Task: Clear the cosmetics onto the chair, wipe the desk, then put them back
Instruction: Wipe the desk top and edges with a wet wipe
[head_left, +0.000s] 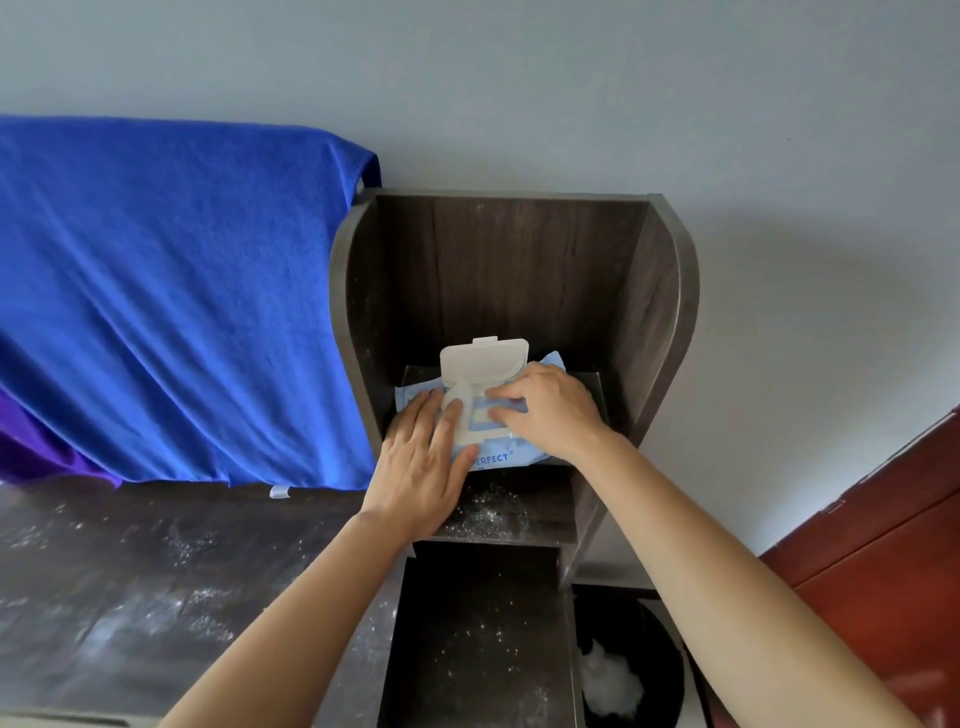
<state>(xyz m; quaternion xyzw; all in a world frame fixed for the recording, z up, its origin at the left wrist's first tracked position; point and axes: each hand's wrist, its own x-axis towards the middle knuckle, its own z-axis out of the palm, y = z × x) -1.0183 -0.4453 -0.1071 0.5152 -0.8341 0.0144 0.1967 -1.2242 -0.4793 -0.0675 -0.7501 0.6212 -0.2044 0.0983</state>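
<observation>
A light blue pack of wet wipes (498, 457) lies on the top step of a dark wooden shelf unit (660, 312). Its white flip lid (485, 361) stands open. My left hand (421, 467) presses flat on the left side of the pack, fingers touching a white wipe (460, 410) that sticks up from the opening. My right hand (550, 410) rests on the right side of the pack with fingertips at the opening. The dark desk (130, 571) at the lower left is dusted with white specks. No cosmetics or chair are in view.
A bright blue towel (171, 301) drapes over something behind the desk, with purple cloth (31, 447) beneath it. Lower shelf steps (493, 519) carry white powder. A dark bin (628, 670) with white tissue sits at the lower right, beside a red-brown door (883, 561).
</observation>
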